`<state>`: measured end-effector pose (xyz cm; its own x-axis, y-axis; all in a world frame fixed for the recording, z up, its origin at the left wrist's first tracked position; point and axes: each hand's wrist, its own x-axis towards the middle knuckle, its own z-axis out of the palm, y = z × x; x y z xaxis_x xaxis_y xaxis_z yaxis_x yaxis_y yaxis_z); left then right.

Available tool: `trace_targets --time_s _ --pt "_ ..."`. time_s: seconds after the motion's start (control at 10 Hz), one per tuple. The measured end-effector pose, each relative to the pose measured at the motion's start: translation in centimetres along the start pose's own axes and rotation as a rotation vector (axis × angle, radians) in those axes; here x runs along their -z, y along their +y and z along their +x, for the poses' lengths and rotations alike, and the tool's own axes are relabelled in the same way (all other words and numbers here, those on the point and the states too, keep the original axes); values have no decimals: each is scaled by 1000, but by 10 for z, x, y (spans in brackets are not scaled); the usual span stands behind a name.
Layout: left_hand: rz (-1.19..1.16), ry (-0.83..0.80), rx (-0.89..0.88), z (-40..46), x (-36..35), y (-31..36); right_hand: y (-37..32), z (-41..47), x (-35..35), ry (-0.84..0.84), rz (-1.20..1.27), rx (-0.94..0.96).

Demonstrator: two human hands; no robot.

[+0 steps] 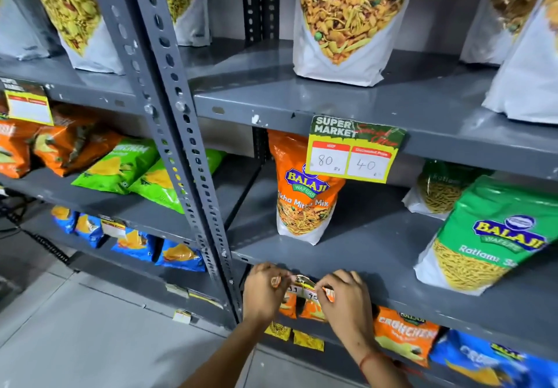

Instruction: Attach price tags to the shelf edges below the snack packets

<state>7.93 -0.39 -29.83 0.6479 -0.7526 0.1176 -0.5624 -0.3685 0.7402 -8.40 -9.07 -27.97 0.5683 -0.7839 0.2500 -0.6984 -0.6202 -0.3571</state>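
Note:
A small price tag [303,288] with handwritten numbers lies against the front edge of the grey shelf [404,295], below the orange Balaji mix packet [305,194]. My left hand [264,292] pinches the tag's left end. My right hand [347,300] pinches its right end. Both hands cover much of the tag. One shelf higher, a larger yellow and green price tag [354,149] reading 80 and 40 hangs from the shelf edge.
A green Balaji packet [486,236] stands on the same shelf to the right. Orange and blue packets [404,334] lie on the shelf below the hands. A perforated grey upright [193,158] separates the left rack, which carries more packets and tags [28,106]. Grey floor lies lower left.

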Motion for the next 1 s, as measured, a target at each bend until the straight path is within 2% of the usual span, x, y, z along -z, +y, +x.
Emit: trace_targets --time_s 0.2,0.6,0.8,1.0 --pt "99 13 -8 3 -1 4 1 8 -8 -30 -29 -35" --pt "288 29 -136 19 -8 2 -14 27 -13 -14 53 -91" --pt "276 60 -109 18 -8 0 -14 33 -18 8 37 -78" --pt "234 124 29 -1 -10 -8 -8 24 -11 -23 11 -64"
